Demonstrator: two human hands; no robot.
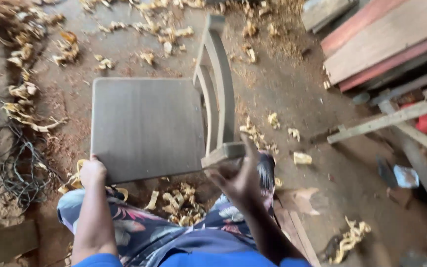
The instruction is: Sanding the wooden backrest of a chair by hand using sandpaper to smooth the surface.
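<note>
A grey wooden chair (147, 127) is seen from above, held just in front of the person's knees. The left hand (93, 172) is closed on the seat's near left corner; the right hand (239, 182) is pressed under the end of the backrest's top rail, fingers spread rather than wrapped — whether it truly grips cannot be told.

The hold looks uneven: with only a corner pinched and the rail propped on an open palm, the chair could be tipped or twisted away from the right hand, judging by the grip alone. The picture is blurred, so finer contact is not shown.

Beyond both hands lies a dirt floor (292, 89) strewn with pale wood shavings (181, 202). Left of the left hand, tangled wire (11, 170) is heaped. Far right of the right hand, stacked planks (386, 39) and loose timber offcuts are piled.
</note>
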